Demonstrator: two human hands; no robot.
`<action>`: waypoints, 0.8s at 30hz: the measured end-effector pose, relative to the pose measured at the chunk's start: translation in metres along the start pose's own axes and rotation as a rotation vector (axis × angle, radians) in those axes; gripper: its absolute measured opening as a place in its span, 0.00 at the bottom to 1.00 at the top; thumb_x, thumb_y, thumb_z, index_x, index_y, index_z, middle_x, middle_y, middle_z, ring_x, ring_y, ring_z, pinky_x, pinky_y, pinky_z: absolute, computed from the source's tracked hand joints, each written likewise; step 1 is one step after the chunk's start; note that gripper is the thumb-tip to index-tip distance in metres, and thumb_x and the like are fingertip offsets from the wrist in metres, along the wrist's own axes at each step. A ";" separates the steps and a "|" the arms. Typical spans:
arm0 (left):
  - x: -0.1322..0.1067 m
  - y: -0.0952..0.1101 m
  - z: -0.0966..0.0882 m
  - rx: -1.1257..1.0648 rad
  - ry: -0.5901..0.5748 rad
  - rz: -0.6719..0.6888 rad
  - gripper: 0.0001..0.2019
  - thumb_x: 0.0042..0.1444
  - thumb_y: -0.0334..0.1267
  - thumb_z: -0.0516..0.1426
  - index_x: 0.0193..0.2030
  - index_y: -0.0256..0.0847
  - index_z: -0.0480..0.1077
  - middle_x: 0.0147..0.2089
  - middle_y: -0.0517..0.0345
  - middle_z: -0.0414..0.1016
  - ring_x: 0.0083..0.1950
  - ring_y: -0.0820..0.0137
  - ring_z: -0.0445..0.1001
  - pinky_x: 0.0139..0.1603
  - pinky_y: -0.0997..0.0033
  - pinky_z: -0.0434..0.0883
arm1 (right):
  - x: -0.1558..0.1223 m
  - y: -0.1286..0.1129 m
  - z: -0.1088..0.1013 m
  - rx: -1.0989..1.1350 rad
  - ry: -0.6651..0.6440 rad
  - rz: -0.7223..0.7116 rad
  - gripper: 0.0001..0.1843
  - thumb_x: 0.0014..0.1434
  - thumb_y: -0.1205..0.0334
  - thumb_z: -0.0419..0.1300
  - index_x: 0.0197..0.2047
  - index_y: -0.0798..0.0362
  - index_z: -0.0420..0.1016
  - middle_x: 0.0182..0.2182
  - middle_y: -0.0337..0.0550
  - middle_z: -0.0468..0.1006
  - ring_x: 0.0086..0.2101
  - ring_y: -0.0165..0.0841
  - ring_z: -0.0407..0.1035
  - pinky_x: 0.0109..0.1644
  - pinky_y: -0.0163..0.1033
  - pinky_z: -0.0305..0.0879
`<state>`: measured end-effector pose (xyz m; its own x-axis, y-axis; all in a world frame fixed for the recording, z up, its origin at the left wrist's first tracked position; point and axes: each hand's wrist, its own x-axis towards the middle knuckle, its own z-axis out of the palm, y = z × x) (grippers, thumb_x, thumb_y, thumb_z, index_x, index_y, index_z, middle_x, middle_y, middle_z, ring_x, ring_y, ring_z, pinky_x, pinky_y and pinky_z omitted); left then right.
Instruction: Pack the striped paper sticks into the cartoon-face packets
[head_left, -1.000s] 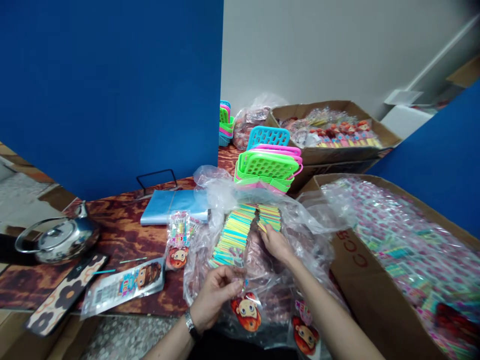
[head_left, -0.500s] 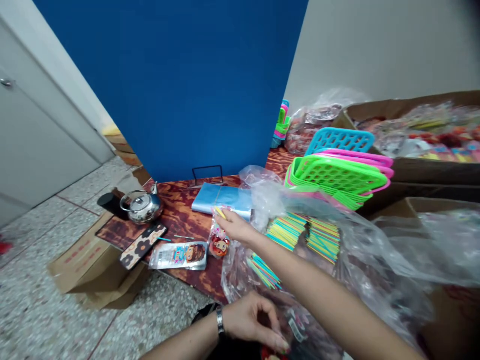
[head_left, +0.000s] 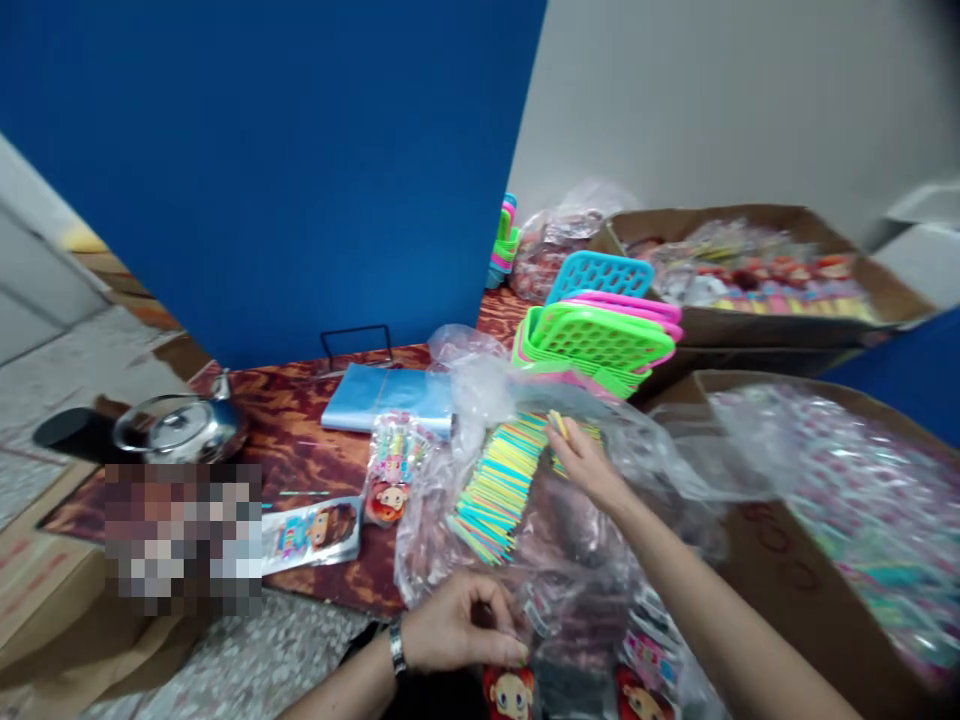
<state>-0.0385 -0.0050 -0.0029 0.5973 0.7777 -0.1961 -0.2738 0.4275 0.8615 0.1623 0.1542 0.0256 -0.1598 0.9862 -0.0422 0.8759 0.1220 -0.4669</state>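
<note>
At the lower middle, my left hand (head_left: pixel 465 625), with a metal-banded watch at the wrist, is pinched closed at the top of a packet with a red-haired cartoon figure (head_left: pixel 511 692). Short yellow sticks (head_left: pixel 556 424) show at the closed fingertips of my right hand (head_left: pixel 589 462), which is over the right part of the stick pile and partly hides it. Thin coloured sticks (head_left: pixel 499 490) lie in a heap on a clear plastic bag (head_left: pixel 555 530). One similar filled packet (head_left: pixel 388 490) rests left of the heap, and another packet (head_left: pixel 645 670) lies at the lower right.
Stacked plastic baskets (head_left: pixel 604 335) stand behind the sticks. Open cartons (head_left: pixel 750 325) of bagged goods line the right. On the patterned table (head_left: pixel 285 400) are a blue plastic stack (head_left: pixel 382 395), a silver pouch (head_left: pixel 311 535) and a metal kettle (head_left: pixel 180 435). A blue panel (head_left: pixel 300 180) rises behind.
My right hand has moved right, from above the filled packet to the stick pile. My left hand stays low, still pinching. The view has turned to the right.
</note>
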 end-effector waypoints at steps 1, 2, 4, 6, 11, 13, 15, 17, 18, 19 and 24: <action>0.003 -0.001 0.001 -0.023 -0.013 -0.004 0.13 0.40 0.39 0.66 0.22 0.36 0.65 0.27 0.59 0.72 0.29 0.75 0.69 0.32 0.76 0.64 | -0.005 0.022 -0.005 -0.048 0.020 0.064 0.15 0.63 0.56 0.38 0.39 0.54 0.60 0.31 0.44 0.72 0.33 0.34 0.68 0.34 0.35 0.59; 0.006 -0.002 0.003 -0.039 -0.027 -0.013 0.13 0.40 0.39 0.66 0.22 0.35 0.65 0.27 0.59 0.72 0.29 0.75 0.69 0.32 0.76 0.63 | -0.010 0.041 -0.008 -0.095 0.025 0.115 0.15 0.62 0.58 0.38 0.40 0.55 0.61 0.33 0.46 0.73 0.35 0.35 0.69 0.36 0.36 0.60; 0.009 -0.003 0.006 -0.040 -0.028 -0.043 0.14 0.41 0.39 0.65 0.22 0.35 0.64 0.27 0.59 0.71 0.29 0.76 0.68 0.30 0.77 0.63 | -0.016 0.064 -0.009 -0.163 0.000 0.173 0.14 0.62 0.60 0.40 0.42 0.57 0.62 0.34 0.51 0.74 0.36 0.37 0.70 0.37 0.37 0.59; 0.012 -0.004 0.008 -0.006 0.002 -0.073 0.14 0.41 0.40 0.65 0.22 0.35 0.64 0.26 0.60 0.71 0.27 0.77 0.67 0.29 0.78 0.61 | -0.018 0.072 -0.003 -0.225 -0.047 0.205 0.14 0.62 0.60 0.42 0.45 0.58 0.62 0.34 0.52 0.75 0.35 0.39 0.71 0.37 0.37 0.59; 0.012 -0.007 0.008 0.057 0.043 -0.055 0.15 0.41 0.41 0.65 0.23 0.34 0.64 0.26 0.59 0.70 0.27 0.77 0.66 0.28 0.78 0.60 | -0.006 0.069 0.017 -0.322 -0.138 0.248 0.16 0.61 0.58 0.46 0.49 0.57 0.61 0.33 0.55 0.77 0.35 0.43 0.73 0.37 0.41 0.61; 0.011 -0.007 0.007 0.069 0.054 -0.020 0.15 0.42 0.41 0.65 0.22 0.33 0.64 0.27 0.58 0.70 0.28 0.76 0.66 0.29 0.78 0.61 | -0.001 0.067 0.021 -0.331 -0.162 0.247 0.15 0.61 0.59 0.47 0.48 0.56 0.62 0.33 0.55 0.77 0.37 0.42 0.73 0.38 0.42 0.61; 0.010 -0.007 0.006 0.069 0.057 0.001 0.15 0.43 0.41 0.64 0.23 0.33 0.64 0.28 0.58 0.70 0.29 0.76 0.66 0.30 0.77 0.61 | 0.001 0.067 0.021 -0.326 -0.175 0.236 0.14 0.60 0.60 0.47 0.47 0.57 0.63 0.33 0.56 0.77 0.38 0.42 0.73 0.39 0.43 0.61; 0.010 -0.006 0.007 0.051 0.053 0.002 0.14 0.43 0.40 0.64 0.23 0.33 0.64 0.28 0.58 0.70 0.29 0.76 0.66 0.30 0.77 0.61 | 0.001 0.067 0.017 -0.305 -0.170 0.218 0.13 0.60 0.61 0.47 0.46 0.58 0.63 0.35 0.59 0.76 0.38 0.43 0.72 0.39 0.43 0.62; 0.010 -0.005 0.007 0.044 0.056 0.000 0.14 0.43 0.40 0.64 0.23 0.34 0.64 0.28 0.58 0.70 0.29 0.76 0.66 0.30 0.77 0.61 | 0.000 0.066 0.015 -0.287 -0.159 0.205 0.12 0.60 0.62 0.47 0.45 0.58 0.63 0.37 0.60 0.75 0.38 0.43 0.72 0.39 0.43 0.62; 0.010 -0.004 0.007 0.039 0.059 0.000 0.14 0.43 0.40 0.64 0.23 0.34 0.64 0.28 0.59 0.69 0.29 0.76 0.66 0.31 0.77 0.61 | -0.002 0.065 0.011 -0.264 -0.143 0.188 0.12 0.60 0.63 0.46 0.45 0.59 0.63 0.40 0.62 0.74 0.39 0.43 0.72 0.39 0.44 0.62; 0.013 0.001 0.012 -0.065 0.110 0.010 0.14 0.42 0.38 0.65 0.23 0.34 0.64 0.26 0.61 0.69 0.27 0.78 0.65 0.29 0.78 0.61 | -0.027 0.045 -0.003 -0.066 -0.088 0.050 0.11 0.64 0.62 0.40 0.42 0.55 0.60 0.37 0.50 0.74 0.36 0.34 0.71 0.41 0.38 0.63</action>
<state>-0.0222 0.0003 0.0008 0.5090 0.8264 -0.2409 -0.3299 0.4457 0.8321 0.2075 0.1335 0.0087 -0.1517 0.9781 -0.1427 0.9113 0.0824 -0.4034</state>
